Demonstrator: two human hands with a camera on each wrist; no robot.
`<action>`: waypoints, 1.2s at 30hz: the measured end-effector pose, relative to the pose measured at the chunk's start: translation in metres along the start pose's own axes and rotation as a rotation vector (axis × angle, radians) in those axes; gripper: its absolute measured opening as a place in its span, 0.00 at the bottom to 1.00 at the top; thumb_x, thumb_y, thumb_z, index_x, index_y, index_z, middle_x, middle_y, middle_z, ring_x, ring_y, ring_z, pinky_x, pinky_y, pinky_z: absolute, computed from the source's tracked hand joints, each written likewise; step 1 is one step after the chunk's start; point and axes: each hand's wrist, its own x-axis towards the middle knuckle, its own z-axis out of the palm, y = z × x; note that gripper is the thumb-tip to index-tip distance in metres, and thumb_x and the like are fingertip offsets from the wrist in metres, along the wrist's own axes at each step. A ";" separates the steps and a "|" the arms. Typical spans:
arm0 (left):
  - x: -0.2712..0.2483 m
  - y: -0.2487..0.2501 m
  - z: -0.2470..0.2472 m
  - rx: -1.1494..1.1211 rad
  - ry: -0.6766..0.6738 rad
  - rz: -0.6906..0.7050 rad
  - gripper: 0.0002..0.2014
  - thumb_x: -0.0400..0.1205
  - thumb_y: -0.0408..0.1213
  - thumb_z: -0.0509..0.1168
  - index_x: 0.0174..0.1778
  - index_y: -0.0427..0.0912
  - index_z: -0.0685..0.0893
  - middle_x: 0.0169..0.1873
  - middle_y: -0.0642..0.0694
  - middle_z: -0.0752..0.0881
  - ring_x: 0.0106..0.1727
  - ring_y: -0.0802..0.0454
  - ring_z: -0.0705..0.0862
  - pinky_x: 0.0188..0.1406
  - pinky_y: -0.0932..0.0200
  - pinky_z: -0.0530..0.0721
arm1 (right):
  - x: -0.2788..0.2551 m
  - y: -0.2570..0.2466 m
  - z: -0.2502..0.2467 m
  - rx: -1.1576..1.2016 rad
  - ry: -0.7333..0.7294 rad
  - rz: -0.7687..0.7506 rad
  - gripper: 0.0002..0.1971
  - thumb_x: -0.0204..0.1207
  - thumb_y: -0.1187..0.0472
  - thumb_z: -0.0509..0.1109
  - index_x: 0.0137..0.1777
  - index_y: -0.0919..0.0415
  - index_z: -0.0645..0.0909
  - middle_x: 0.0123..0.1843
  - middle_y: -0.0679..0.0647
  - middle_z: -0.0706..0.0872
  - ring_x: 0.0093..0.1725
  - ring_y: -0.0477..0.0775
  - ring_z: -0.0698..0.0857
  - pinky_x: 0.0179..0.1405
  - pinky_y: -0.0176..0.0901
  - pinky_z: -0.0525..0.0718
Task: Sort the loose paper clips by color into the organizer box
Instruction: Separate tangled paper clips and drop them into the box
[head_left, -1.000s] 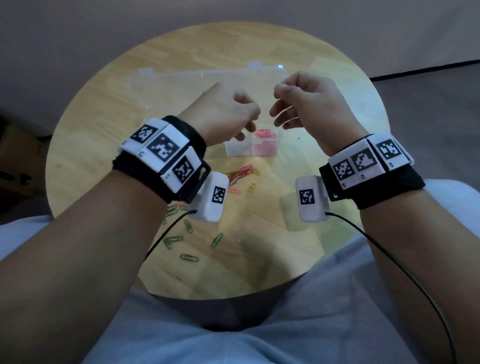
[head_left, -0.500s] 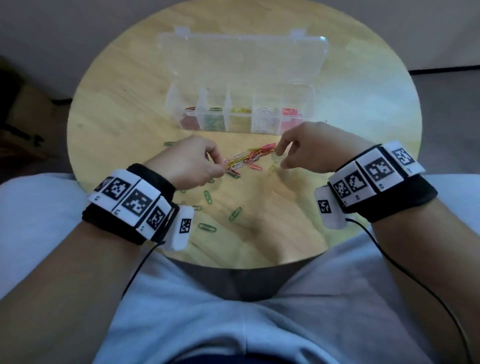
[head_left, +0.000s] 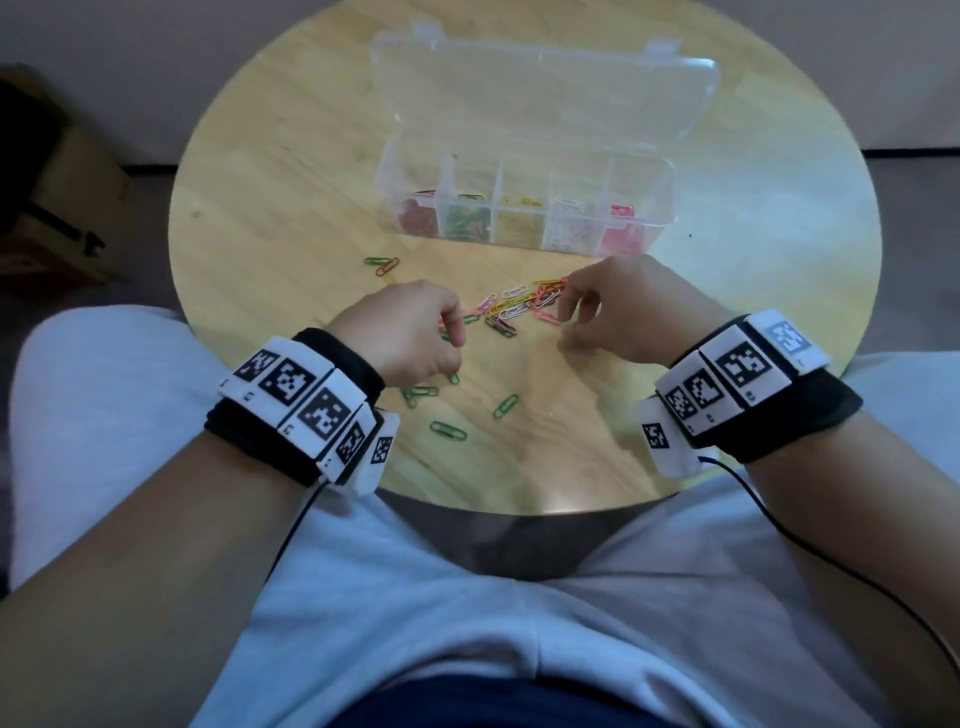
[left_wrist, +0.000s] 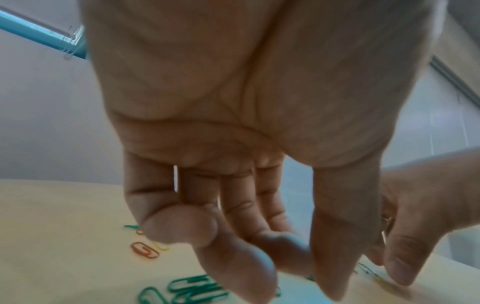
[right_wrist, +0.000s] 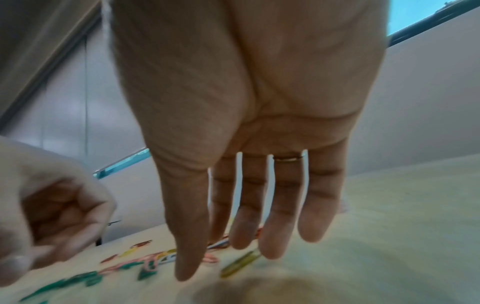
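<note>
The clear organizer box (head_left: 660, 218) stands open at the table's far side, its compartments holding red, green, yellow, white and pink clips. A mixed pile of loose paper clips (head_left: 514, 306) lies between my hands. My left hand (head_left: 452, 338) hovers at the pile's left end with curled fingers and the thumb close to the fingertips (left_wrist: 293, 246); blur hides whether a clip is pinched. My right hand (head_left: 563, 312) reaches down at the pile's right end, fingers (right_wrist: 270, 242) straight, tips at a yellow clip (right_wrist: 241, 263). Green clips (left_wrist: 192, 288) lie under my left palm.
Several green clips (head_left: 448, 430) are scattered near the round table's front edge (head_left: 519, 506). A red and a green clip (head_left: 384, 264) lie left of the pile. The box's open lid (head_left: 545, 98) lies flat behind it. My lap is just below the table.
Both hands came down from above the box's pink compartment to the loose pile on the table. The right hand's fingers have straightened onto the clips.
</note>
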 end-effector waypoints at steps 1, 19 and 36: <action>0.000 -0.001 -0.001 0.004 -0.005 0.003 0.06 0.73 0.39 0.73 0.42 0.52 0.83 0.36 0.56 0.80 0.39 0.53 0.79 0.38 0.57 0.75 | -0.004 -0.007 0.002 0.003 -0.029 -0.031 0.08 0.66 0.58 0.81 0.45 0.50 0.87 0.42 0.46 0.87 0.42 0.50 0.85 0.39 0.39 0.80; -0.034 0.010 0.026 0.370 -0.115 0.196 0.05 0.75 0.40 0.68 0.45 0.54 0.83 0.42 0.52 0.85 0.47 0.48 0.84 0.35 0.57 0.73 | -0.017 -0.043 0.029 -0.064 -0.237 -0.136 0.01 0.67 0.57 0.78 0.38 0.49 0.90 0.33 0.43 0.88 0.40 0.48 0.85 0.43 0.44 0.86; -0.014 -0.035 -0.033 -0.254 0.031 -0.044 0.08 0.76 0.35 0.66 0.33 0.45 0.89 0.25 0.52 0.89 0.26 0.61 0.85 0.33 0.61 0.81 | -0.009 -0.036 0.024 0.982 -0.287 0.090 0.13 0.77 0.78 0.58 0.37 0.69 0.81 0.29 0.59 0.79 0.28 0.55 0.80 0.26 0.40 0.78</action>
